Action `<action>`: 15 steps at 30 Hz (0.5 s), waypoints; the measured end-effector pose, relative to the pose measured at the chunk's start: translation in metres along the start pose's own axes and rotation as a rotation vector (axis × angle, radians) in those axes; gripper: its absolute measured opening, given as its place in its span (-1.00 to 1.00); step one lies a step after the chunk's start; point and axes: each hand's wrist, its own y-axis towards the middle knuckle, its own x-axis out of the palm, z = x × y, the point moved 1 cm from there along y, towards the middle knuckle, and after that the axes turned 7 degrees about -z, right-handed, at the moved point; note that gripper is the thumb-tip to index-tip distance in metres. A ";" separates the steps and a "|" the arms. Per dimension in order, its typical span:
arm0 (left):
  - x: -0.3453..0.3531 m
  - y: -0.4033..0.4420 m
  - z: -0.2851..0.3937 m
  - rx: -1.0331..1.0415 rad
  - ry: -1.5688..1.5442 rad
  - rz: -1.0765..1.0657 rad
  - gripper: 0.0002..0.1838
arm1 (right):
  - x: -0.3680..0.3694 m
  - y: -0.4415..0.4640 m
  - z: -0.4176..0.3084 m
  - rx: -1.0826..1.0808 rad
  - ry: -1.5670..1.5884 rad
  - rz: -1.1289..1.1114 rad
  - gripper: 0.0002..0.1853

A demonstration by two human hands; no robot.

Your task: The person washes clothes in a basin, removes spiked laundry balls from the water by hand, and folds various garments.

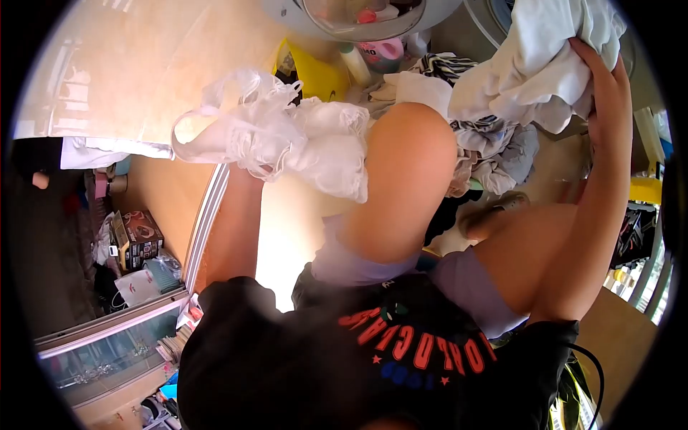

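Clamping your right hand [603, 75] on white cloth [527, 61], you had the left hand hidden by a white bundle [319, 147], its grip impossible to tell.

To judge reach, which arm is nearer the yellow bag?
Left. The left forearm rises to the lacy white fabric, below and left of the yellow bag in view; the right hand is farther off, well right of it, holding white cloth.

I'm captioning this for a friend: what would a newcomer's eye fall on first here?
Probably the big white cloth in the right hand, upper right, then the stringy white bundle at the end of the left arm. A bright yellow bag stands out just beyond that bundle, and a heap of clothes lies beside the left knee.
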 end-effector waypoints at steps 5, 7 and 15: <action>0.094 -0.023 -0.009 -0.094 -0.065 -0.284 -0.60 | -0.008 -0.007 -0.013 -0.175 0.140 0.049 -0.51; 0.121 -0.033 -0.016 -0.134 -0.059 -0.361 -0.62 | -0.012 -0.010 -0.017 -0.217 0.170 0.066 -0.52; 0.142 0.036 -0.019 -0.191 0.196 -0.312 -0.75 | -0.032 -0.024 -0.025 -0.302 0.204 0.105 -0.56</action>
